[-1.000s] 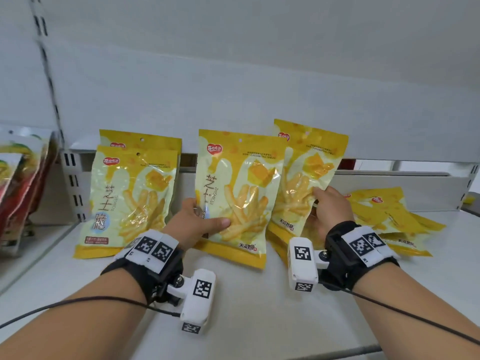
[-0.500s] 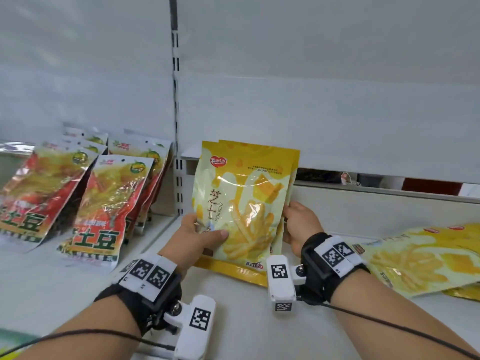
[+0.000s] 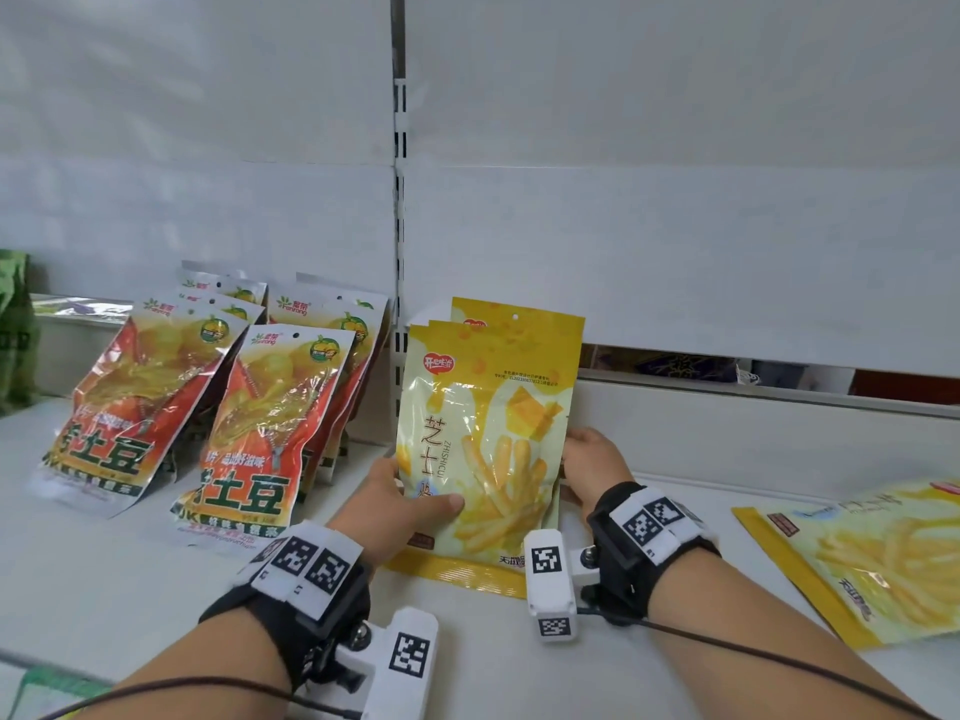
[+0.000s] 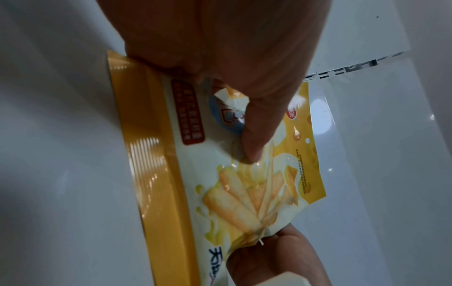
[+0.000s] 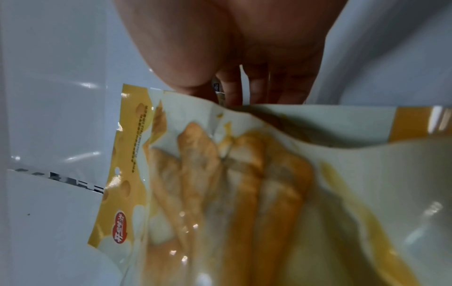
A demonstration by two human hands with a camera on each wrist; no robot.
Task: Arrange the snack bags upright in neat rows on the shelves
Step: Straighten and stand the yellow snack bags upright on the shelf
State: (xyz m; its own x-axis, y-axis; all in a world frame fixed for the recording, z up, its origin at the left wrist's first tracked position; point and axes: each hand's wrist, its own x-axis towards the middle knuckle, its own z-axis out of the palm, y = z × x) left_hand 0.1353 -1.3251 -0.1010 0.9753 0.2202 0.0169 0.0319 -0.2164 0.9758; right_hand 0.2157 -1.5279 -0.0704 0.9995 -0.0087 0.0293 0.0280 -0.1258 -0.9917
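While both hands steady it, the scene reads so:
Yellow snack bag [image 3: 483,439]: upright on the white shelf [image 3: 130,579], a second yellow bag close behind it.
Left hand [image 3: 400,504]: grips the left edge, thumb across the front.
Right hand [image 3: 589,459]: holds the right edge, fingers tucked behind.
Red snack bags [image 3: 260,433]: leaning in rows, left.
Flat yellow bag [image 3: 872,558]: lying right.

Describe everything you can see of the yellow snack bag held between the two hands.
The yellow snack bag is glossy plastic, printed with pale sticks, a cheese wedge, a red heart logo and a yellow band along the bottom. It stands upright on the white shelf. The left hand pinches its left edge, thumb across the front; the right hand holds its right edge. Another matching bag stands behind it.
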